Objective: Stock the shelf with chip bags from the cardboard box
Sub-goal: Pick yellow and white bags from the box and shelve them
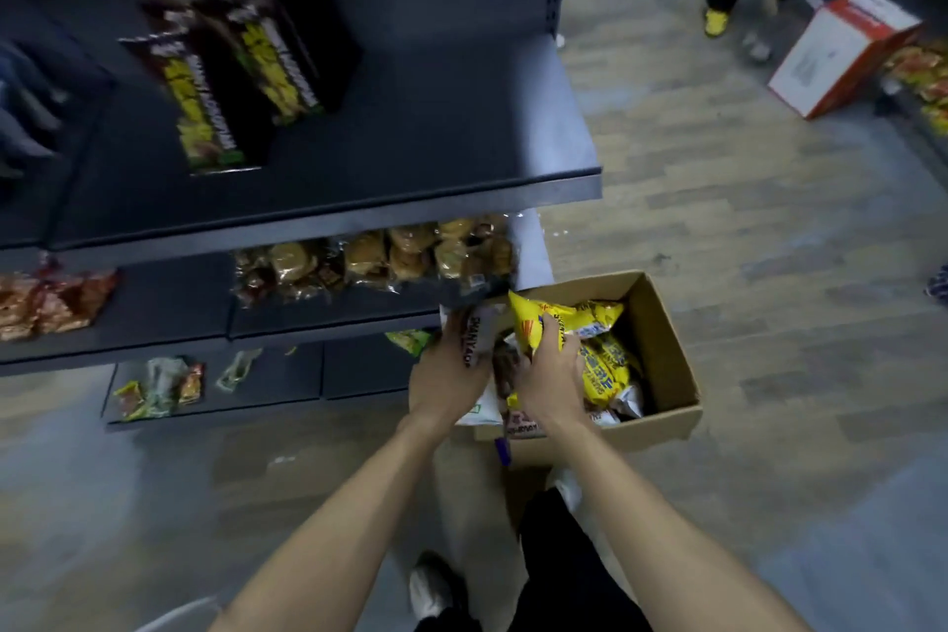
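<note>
At lower centre our right hand clasps one yellow chip bag over the cardboard box, our left hand grips one white bag, and two dark bags stand upper left.

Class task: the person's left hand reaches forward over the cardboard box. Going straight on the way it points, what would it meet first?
Probably the front edge of the dark lower shelf just beyond the left hand, which already grips a whitish bag; depth is unclear.

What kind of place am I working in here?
Probably a shop aisle or a mock store: dark metal shelves hold packaged snacks, an open cardboard box of chip bags sits on the wood-look floor, and another carton lies further off.
</note>
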